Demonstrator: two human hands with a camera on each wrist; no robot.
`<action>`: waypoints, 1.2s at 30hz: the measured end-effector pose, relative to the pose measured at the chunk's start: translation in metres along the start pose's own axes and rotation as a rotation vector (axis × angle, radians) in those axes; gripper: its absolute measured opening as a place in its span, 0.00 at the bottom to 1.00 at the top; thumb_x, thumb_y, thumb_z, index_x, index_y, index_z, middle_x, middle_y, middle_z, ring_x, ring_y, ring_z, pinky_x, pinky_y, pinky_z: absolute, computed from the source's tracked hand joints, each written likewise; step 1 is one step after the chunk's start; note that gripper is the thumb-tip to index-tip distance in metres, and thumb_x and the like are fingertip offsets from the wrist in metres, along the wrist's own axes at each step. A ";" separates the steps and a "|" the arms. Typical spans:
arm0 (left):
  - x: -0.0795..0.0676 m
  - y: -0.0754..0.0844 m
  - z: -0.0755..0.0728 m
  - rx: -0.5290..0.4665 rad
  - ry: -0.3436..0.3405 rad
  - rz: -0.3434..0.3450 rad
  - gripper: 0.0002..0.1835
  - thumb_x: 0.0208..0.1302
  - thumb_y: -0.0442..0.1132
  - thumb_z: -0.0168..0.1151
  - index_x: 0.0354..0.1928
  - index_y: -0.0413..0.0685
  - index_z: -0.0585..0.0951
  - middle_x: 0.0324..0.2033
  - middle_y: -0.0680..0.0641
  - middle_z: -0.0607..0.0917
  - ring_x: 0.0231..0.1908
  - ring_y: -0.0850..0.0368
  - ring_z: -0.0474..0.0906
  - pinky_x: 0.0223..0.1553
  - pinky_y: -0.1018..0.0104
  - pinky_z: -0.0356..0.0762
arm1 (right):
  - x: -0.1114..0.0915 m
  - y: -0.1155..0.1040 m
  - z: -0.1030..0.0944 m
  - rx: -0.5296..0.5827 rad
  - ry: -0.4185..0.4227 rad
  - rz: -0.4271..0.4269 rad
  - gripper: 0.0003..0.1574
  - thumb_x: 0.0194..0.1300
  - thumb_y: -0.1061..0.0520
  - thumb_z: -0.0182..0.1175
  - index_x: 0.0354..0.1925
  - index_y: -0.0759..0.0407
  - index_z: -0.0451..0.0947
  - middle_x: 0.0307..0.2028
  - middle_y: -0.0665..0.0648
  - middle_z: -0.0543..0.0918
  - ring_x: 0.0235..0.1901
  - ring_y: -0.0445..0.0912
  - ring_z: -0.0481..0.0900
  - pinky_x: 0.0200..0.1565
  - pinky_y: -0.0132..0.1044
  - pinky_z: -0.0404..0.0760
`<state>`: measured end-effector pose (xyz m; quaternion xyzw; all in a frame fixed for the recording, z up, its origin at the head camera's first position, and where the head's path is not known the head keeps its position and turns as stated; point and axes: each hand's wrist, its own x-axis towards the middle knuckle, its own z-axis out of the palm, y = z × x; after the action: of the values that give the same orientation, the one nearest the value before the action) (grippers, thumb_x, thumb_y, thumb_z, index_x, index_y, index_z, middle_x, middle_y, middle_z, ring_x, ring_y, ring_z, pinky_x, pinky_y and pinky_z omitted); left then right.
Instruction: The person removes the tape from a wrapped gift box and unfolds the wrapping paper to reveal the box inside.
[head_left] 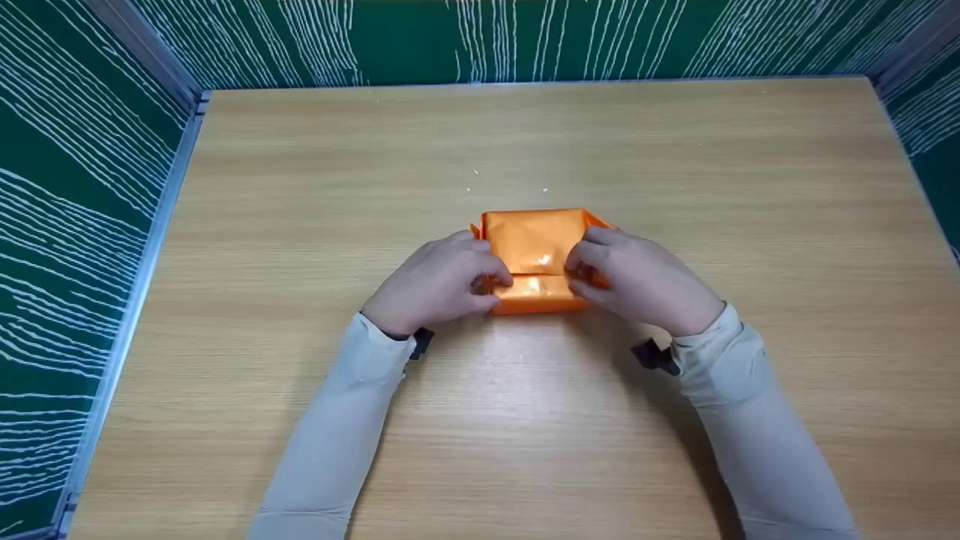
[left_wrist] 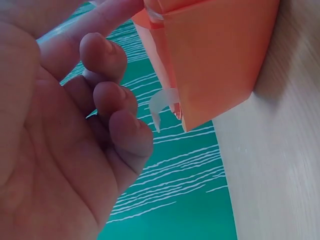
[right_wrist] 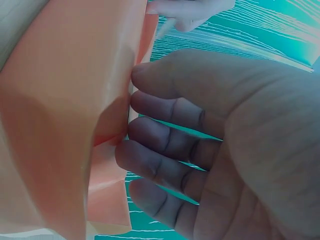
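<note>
A box-like package in glossy orange paper [head_left: 534,238] lies on the table, with a fold line running across its top near the front. At its left end is my left hand [head_left: 450,277], index finger stretched onto the package and the other fingers loosely bent beside it. My right hand [head_left: 637,274] touches the right part of the top with thumb and fingertips. A clear strip, seemingly tape [left_wrist: 160,102], sticks out from the package's left end in the left wrist view. At the right end, an unfolded paper flap [right_wrist: 111,200] stands out below the fingers.
The wood-grain table [head_left: 525,435] extends around the package. Small white specks [head_left: 545,190] lie behind it. Green walls with white lines [head_left: 405,41] border the table at the back and both sides.
</note>
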<state>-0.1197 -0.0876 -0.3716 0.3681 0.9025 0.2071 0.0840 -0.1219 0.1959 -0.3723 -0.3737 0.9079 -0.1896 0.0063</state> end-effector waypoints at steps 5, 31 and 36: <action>0.001 0.000 0.001 -0.008 -0.010 -0.021 0.05 0.65 0.43 0.71 0.41 0.55 0.89 0.33 0.56 0.81 0.39 0.58 0.72 0.46 0.64 0.72 | 0.000 0.000 0.000 0.002 -0.011 0.009 0.03 0.65 0.60 0.69 0.38 0.57 0.84 0.36 0.52 0.79 0.31 0.46 0.75 0.34 0.39 0.78; 0.007 0.002 0.006 0.031 0.084 0.047 0.12 0.70 0.32 0.55 0.28 0.51 0.82 0.26 0.55 0.75 0.32 0.57 0.71 0.48 0.65 0.71 | 0.000 0.000 -0.002 0.026 -0.022 0.008 0.04 0.64 0.62 0.69 0.37 0.57 0.84 0.35 0.52 0.78 0.30 0.45 0.74 0.33 0.38 0.77; 0.004 -0.001 0.003 -0.006 0.041 0.029 0.12 0.76 0.37 0.55 0.31 0.51 0.81 0.28 0.54 0.76 0.35 0.57 0.72 0.54 0.64 0.70 | 0.001 0.000 -0.002 0.027 -0.029 0.015 0.03 0.65 0.60 0.69 0.38 0.57 0.84 0.35 0.52 0.78 0.30 0.45 0.75 0.34 0.38 0.77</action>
<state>-0.1217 -0.0845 -0.3750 0.3768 0.8979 0.2186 0.0636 -0.1230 0.1964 -0.3703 -0.3696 0.9078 -0.1965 0.0257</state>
